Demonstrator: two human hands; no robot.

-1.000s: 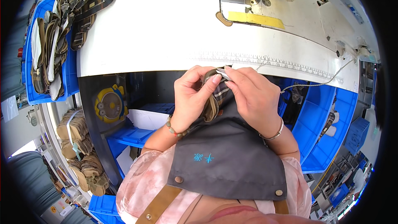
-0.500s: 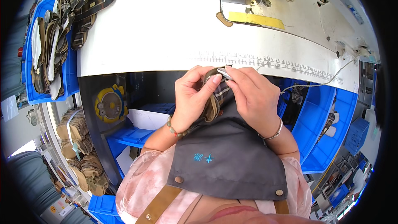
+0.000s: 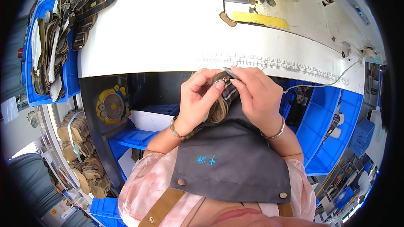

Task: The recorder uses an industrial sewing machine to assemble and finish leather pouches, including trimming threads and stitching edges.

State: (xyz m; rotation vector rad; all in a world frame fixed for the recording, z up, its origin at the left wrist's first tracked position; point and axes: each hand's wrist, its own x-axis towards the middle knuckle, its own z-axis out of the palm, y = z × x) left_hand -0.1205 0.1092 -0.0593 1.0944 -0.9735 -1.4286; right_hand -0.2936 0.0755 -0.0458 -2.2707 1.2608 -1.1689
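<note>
My left hand [image 3: 194, 101] pinches a plaid brown fabric piece [image 3: 219, 111] with a zipper along its edge, held in front of my apron at the table's near edge. Between the thumb and fingers of my right hand [image 3: 261, 94] is a pair of thread snips [image 3: 229, 72]. Their grey pointed blades lie against the upper end of the zipper, close to my left thumb. The rest of the snips is hidden in my palm. A thin grey cord [image 3: 324, 85] runs from the table's right side to behind my right hand.
A sewing machine [image 3: 263, 0] stands at the far right of the white table [image 3: 155, 29], which has a printed ruler near its front edge. At the left, a blue bin [image 3: 72, 73] holds several plaid pieces. Bundled tan pieces [image 3: 78, 132] hang below. Blue trays [image 3: 317, 122] sit under the table.
The snips have turned, so their pointed blades now show above the zipper. My left hand and the fabric piece have shifted slightly to the right.
</note>
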